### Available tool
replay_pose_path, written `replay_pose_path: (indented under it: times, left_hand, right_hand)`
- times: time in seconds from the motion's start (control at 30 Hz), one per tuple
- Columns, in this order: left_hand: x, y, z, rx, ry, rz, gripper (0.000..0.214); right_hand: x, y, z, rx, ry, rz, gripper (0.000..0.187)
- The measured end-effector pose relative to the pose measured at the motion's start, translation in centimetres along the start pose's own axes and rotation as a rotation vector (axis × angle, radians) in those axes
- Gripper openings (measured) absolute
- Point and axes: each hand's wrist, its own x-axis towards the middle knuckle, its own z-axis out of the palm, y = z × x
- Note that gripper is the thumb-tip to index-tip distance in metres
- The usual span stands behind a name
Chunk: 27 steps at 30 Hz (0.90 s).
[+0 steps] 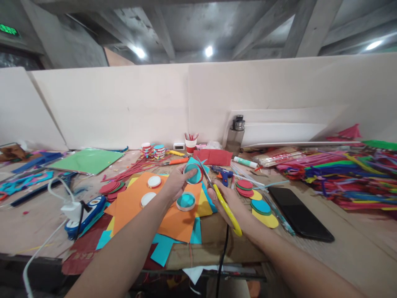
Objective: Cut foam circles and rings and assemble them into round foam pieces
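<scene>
My left hand (176, 182) pinches a shallow round ring with a red rim and blue paper (195, 176) across it, held above the table. My right hand (228, 198) is wrapped round yellow-handled scissors (228, 209). Their blades are parted and lie close to the ring's right side, by a pointed blue paper edge; I cannot tell whether they touch it. Below my hands lie sheets of orange paper (182, 223). On these rest a white ring with blue paper inside (186, 201) and two white round lids (154, 181).
Paper discs (260, 207) and a black phone (299, 213) lie on the right, beyond them colourful pipe cleaners (335, 178). A blue glue gun (225, 176), a bottle (235, 136) and a cup of pens (190, 145) stand or lie behind. A power strip (88, 215) is left.
</scene>
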Motion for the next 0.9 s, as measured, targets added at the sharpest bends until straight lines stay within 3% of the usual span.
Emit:
replay_pose_path:
  times: [0.23, 0.5, 0.9]
  left_hand:
    - [0.0, 0.6, -0.4, 0.008, -0.016, -0.014, 0.034]
    - [0.1, -0.4, 0.1, -0.147, 0.123, -0.019, 0.027]
    - [-0.4, 0.2, 1.1, -0.053, 0.091, -0.019, 0.028]
  right_hand:
    - [0.0, 0.2, 0.1, -0.025, 0.0, -0.012, 0.032]
    - [0.1, 0.1, 0.2, -0.016, 0.002, 0.0, 0.035]
    - [0.3, 0.8, 0.2, 0.065, -0.027, -0.068, 0.028]
